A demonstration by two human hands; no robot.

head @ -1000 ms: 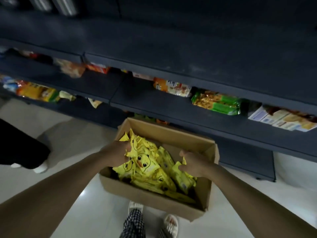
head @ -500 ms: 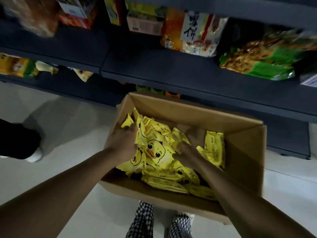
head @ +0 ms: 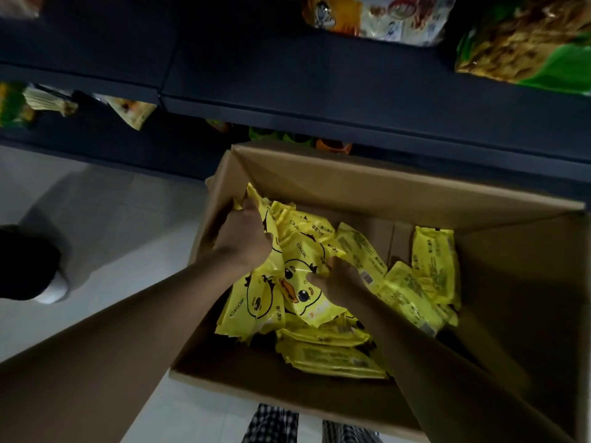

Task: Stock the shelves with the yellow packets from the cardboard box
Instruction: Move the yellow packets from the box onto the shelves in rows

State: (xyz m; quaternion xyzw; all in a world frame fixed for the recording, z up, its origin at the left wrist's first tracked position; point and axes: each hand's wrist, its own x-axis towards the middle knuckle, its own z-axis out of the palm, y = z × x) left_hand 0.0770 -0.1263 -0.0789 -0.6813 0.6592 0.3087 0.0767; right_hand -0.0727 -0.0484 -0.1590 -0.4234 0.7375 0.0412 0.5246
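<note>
Here both hands' fingertips vanish among yellow packets (head: 300, 282) in the cardboard box (head: 351, 183).

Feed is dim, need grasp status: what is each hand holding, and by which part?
Left hand grips a bunch of yellow packets by their upper-left edges. Right hand pinches the duck-print packet's right edge.

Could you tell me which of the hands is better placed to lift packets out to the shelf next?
Probably the left hand: it grips a bunch of yellow packets.

A green snack bag (head: 524, 49) and an orange-white bag (head: 377, 17) lie above.
</note>
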